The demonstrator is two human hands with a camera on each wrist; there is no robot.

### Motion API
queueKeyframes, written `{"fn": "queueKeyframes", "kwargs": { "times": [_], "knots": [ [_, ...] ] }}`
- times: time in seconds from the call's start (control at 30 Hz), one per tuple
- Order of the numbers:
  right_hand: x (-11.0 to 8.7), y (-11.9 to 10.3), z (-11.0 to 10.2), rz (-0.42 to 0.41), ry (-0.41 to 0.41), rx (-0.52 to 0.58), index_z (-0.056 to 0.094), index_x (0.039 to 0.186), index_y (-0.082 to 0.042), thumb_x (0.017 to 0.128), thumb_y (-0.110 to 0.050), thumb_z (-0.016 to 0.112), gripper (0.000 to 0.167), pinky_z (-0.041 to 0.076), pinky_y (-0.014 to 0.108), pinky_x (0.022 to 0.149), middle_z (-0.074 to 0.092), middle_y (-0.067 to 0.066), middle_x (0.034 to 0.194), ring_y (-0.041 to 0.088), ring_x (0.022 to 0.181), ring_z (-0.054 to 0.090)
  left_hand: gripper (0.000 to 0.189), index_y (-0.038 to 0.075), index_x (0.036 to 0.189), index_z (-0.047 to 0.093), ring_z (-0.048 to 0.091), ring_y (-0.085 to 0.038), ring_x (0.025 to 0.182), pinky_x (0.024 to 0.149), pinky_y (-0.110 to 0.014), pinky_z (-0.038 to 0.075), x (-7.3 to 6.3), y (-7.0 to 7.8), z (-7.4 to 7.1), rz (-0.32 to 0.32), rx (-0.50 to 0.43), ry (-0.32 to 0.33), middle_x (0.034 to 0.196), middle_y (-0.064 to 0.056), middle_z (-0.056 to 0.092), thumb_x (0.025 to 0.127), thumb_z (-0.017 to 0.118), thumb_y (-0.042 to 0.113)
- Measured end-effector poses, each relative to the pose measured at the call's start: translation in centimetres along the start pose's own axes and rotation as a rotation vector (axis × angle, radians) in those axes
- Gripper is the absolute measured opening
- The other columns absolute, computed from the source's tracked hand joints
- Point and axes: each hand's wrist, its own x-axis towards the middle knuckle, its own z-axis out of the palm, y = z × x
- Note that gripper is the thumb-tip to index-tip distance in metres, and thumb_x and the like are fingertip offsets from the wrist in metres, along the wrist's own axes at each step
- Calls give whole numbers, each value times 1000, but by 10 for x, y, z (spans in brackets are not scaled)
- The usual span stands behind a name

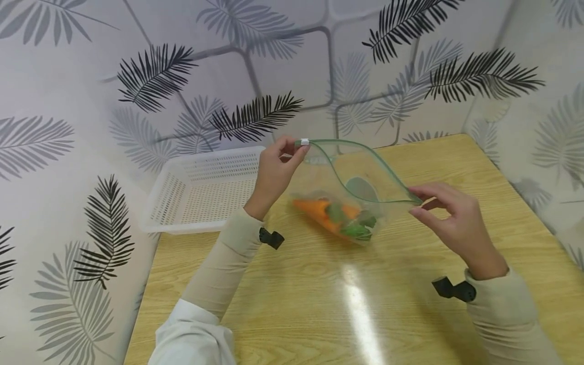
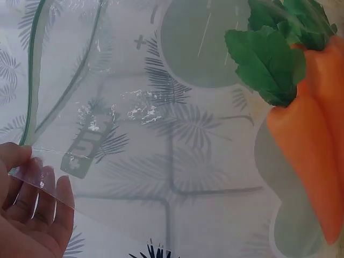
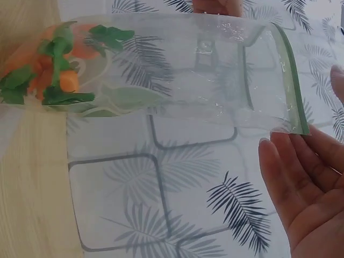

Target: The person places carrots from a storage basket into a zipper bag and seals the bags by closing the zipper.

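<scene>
A clear zip bag (image 1: 315, 177) with a green zip edge hangs over the table, its mouth spread apart. My left hand (image 1: 274, 170) pinches the upper left corner beside a white slider (image 1: 304, 142). The opposite corner is pinched between the thumb and fingers of my right hand (image 1: 456, 220). Inside the bag's bottom lie several orange carrots (image 1: 317, 210) with green leafy tops; the left wrist view shows the carrots (image 2: 306, 161) close up through the printed plastic. In the right wrist view the green zip edge (image 3: 293, 80) runs down to the right fingertips.
A white perforated plastic basket (image 1: 152, 215) stands at the table's back left, partly behind my left arm. The wooden table (image 1: 292, 304) has a bright glare streak. Behind it is a backdrop (image 1: 292, 66) printed with leaves.
</scene>
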Motion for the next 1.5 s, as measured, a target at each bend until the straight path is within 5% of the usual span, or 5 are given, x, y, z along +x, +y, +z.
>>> {"fn": "queueKeyframes", "kwargs": {
  "times": [0.17,0.37,0.73,1.13,1.5],
  "knots": [
    [-3,-1,2,47,11,89,61,107,15,70,20,69,39,51,20,72,61,28,102,16,92,60,12,-4,93,61,60,-24,75,68,-31,53,-9,22,-3,-9,-95,23,85,-12,62,89,63,7],
    [-5,10,6,93,73,101,64,97,14,70,24,66,29,50,18,72,64,20,91,12,83,61,12,-6,93,60,59,-34,75,67,-35,54,-14,25,-5,18,-172,48,85,-11,62,88,63,4],
    [-3,26,1,202,229,422,60,96,19,82,12,62,16,51,20,72,65,12,88,15,76,64,10,-9,96,56,57,-38,82,71,-33,53,-25,26,-8,43,-326,-10,89,-6,61,88,59,-3],
    [8,19,-18,222,420,618,55,91,24,83,15,57,12,48,27,82,65,16,77,23,71,62,7,6,96,61,60,-22,75,72,-34,53,-41,17,-13,-10,-535,-37,90,-11,62,90,62,9],
    [31,1,-38,101,394,453,56,90,26,84,13,58,15,47,24,80,65,13,74,17,66,61,12,-3,93,61,52,-24,61,60,-29,49,-58,36,-23,100,-458,-9,83,-7,65,87,65,7]
  ]
}}
